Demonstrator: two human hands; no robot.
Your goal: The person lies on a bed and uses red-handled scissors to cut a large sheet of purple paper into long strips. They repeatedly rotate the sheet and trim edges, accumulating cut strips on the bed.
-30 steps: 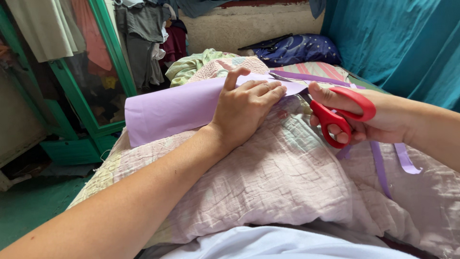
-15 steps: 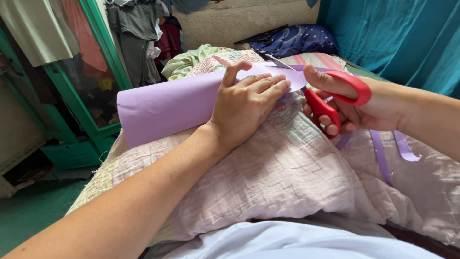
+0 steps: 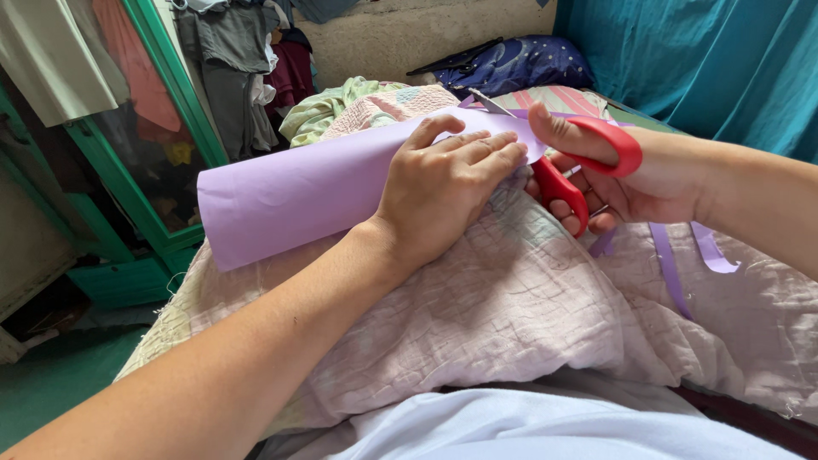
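In the head view, a sheet of lilac paper (image 3: 290, 192) is pressed flat under the left hand (image 3: 443, 192), whose fingers are spread over its right end, on a pale quilted blanket (image 3: 511, 315). Red-handled scissors (image 3: 579, 166) are gripped by the right hand (image 3: 639, 179), thumb through the upper loop, fingers through the lower; the blades are seen at the paper's edge just beyond the left fingertips. Cut lilac strips (image 3: 669, 268) are seen on the blanket below the right wrist.
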